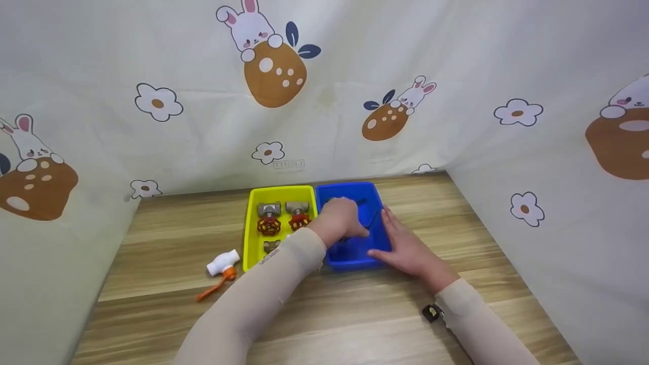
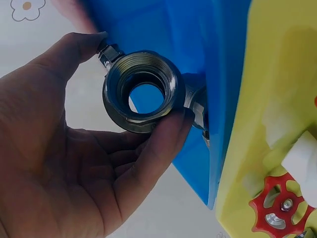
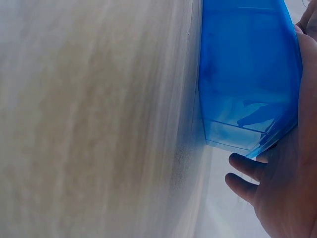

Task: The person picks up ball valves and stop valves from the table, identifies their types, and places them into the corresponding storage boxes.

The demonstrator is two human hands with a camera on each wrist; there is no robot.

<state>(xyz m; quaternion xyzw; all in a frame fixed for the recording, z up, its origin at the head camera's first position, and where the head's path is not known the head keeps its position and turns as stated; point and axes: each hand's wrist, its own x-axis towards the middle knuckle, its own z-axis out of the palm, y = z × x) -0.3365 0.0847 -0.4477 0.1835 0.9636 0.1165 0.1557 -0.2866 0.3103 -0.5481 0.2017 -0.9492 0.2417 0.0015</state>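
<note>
My left hand (image 1: 338, 220) reaches into the blue bin (image 1: 350, 264). In the left wrist view, its thumb and fingers pinch a metal valve (image 2: 173, 91) with a round threaded opening toward the camera. A dark handle end (image 2: 110, 53) shows near the thumb. Another metal fitting (image 2: 198, 104) sits behind it against the bin's wall. My right hand (image 1: 409, 249) rests on the bin's right side, thumb at the near rim. In the right wrist view, two extended fingertips (image 3: 242, 178) show past the end of the bin.
Left of the blue bin stands a yellow bin (image 1: 247, 228), holding gate valves with red handwheels (image 1: 268, 226) and a smaller brownish metal fitting (image 1: 271, 246). A white ball valve with an orange handle (image 1: 223, 263) lies on the wooden table (image 1: 167, 243). Patterned cloth walls surround it.
</note>
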